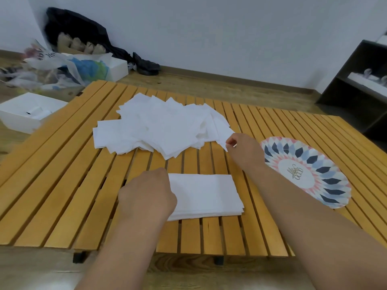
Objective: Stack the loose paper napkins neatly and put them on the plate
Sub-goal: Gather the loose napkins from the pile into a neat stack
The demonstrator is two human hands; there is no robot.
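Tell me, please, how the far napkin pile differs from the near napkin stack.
The far pile is loose and fanned out; the near stack is squared up. The right hand pinches the far pile's edge; the left hand rests on the near stack. Both are white, on the slatted table.

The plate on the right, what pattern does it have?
The plate has rings of navy, light-blue and pink diamond shapes around a white centre with gold lettering; the head view shows it.

I look into what seems a room of a home: low slatted table (62, 185) on wooden floor (209, 84), plastic bags (62, 68), white box (18, 114), dark shelf (345, 80).
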